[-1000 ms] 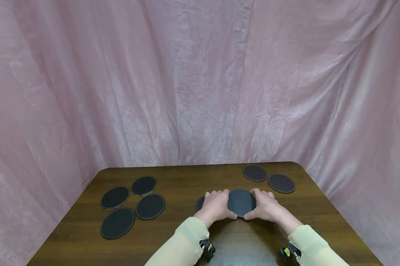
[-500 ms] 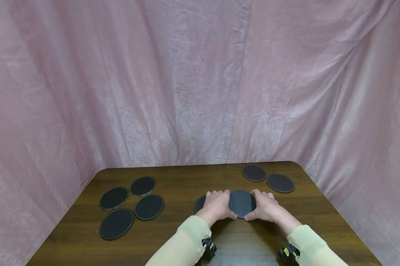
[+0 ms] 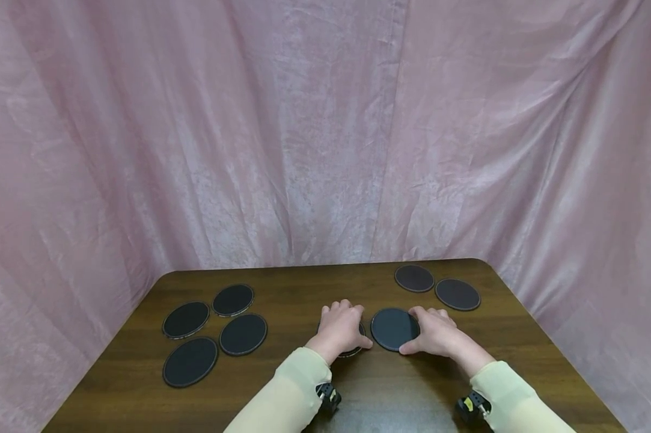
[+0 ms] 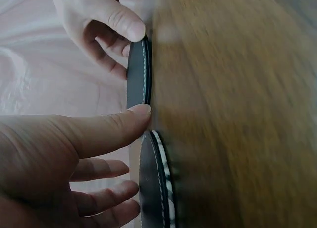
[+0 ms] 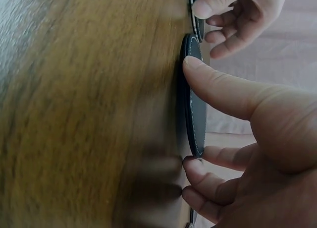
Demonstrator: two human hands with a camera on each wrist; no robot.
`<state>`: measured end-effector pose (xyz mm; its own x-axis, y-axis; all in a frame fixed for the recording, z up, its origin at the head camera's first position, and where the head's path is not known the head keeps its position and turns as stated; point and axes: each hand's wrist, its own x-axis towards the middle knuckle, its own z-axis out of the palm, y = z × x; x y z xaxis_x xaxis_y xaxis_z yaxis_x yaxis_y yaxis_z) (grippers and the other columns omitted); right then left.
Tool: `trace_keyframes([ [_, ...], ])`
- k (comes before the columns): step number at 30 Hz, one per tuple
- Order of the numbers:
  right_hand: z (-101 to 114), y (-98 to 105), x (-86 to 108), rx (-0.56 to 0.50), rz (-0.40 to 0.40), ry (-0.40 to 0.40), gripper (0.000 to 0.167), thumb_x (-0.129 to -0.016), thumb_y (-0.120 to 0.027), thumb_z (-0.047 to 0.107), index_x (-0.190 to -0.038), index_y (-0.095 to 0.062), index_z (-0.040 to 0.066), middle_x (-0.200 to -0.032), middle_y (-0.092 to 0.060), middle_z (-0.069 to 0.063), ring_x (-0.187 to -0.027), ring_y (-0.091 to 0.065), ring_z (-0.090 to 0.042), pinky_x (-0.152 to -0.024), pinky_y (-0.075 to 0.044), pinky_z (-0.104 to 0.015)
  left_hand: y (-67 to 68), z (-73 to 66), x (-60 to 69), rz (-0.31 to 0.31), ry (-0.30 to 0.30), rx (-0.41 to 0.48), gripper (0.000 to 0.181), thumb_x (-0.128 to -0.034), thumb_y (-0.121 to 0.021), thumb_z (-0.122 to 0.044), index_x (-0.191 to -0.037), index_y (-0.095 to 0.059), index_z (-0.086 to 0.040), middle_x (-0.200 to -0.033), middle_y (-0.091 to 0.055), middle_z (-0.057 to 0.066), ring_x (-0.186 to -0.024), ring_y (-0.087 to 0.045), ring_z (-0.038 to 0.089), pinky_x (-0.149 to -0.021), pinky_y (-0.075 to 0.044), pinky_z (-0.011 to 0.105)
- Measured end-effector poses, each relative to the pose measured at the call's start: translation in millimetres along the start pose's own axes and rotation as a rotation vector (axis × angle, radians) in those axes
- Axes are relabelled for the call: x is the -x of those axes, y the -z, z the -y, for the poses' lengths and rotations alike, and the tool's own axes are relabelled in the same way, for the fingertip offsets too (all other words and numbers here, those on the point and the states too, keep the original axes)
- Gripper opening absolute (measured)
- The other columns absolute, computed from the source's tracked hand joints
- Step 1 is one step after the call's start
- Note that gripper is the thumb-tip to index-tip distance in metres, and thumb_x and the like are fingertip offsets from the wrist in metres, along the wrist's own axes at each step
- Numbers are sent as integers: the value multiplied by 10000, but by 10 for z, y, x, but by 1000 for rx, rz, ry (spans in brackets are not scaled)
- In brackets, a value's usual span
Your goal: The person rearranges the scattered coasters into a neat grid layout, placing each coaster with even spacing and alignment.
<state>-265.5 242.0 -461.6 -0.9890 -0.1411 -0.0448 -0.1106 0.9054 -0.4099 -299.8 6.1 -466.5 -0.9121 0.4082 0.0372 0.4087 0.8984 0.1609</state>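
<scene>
My right hand (image 3: 439,334) grips the right side of a round black coaster (image 3: 394,329) with stitched edging, thumb at its near rim and fingers round the far right edge. The right wrist view shows the thumb on the rim of this coaster (image 5: 198,116) and fingertips at its other end. My left hand (image 3: 337,329) hovers over a second coaster (image 4: 151,186), hiding most of it from the head camera. Its fingers are loosely spread, and the thumb lies near the gap between the two coasters.
On the left of the wooden table (image 3: 298,391) lie several more coasters, among them one nearest the front (image 3: 190,362). Two others, a far coaster (image 3: 414,278) and its neighbouring coaster (image 3: 458,294), lie at the back right. A pink curtain (image 3: 325,132) hangs behind.
My left hand has let go of the middle coaster's left edge and moved left over the second coaster. The right hand stays on the middle coaster.
</scene>
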Motion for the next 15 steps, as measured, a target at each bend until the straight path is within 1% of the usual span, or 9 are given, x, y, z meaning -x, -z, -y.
trace_keyframes([
  [3,23,-2,-5,5,1,7,946,-746,-1029,429,-1446,-618,-57,-1278,-681,-248,-1166,-551,-463,-1008,-457,-663,-8,33,-3,3,8,-15,730,-815,-982,-525,-1407,-747,-169,-1310,-686,99,-1200,-627,336,-1009,-462,525],
  [7,57,-22,-14,6,17,19,927,-746,-1026,430,-1443,-637,-41,-1251,-693,-209,-1167,-552,-444,-1007,-452,-655,-31,51,0,6,2,-17,747,-816,-982,-521,-1433,-739,-177,-1334,-684,98,-1212,-629,333,-1001,-462,524],
  [12,93,-32,-21,23,23,22,870,-745,-1026,421,-1409,-673,-17,-1163,-693,-142,-1115,-553,-396,-973,-452,-624,-41,67,7,6,-7,2,735,-814,-987,-508,-1427,-745,-182,-1316,-683,86,-1207,-623,314,-982,-454,508],
  [15,105,-32,-27,27,19,22,851,-743,-1027,412,-1397,-684,-11,-1149,-689,-140,-1101,-552,-390,-959,-454,-625,-32,72,11,5,-8,12,717,-815,-988,-502,-1413,-752,-183,-1307,-682,77,-1207,-618,305,-976,-448,502],
])
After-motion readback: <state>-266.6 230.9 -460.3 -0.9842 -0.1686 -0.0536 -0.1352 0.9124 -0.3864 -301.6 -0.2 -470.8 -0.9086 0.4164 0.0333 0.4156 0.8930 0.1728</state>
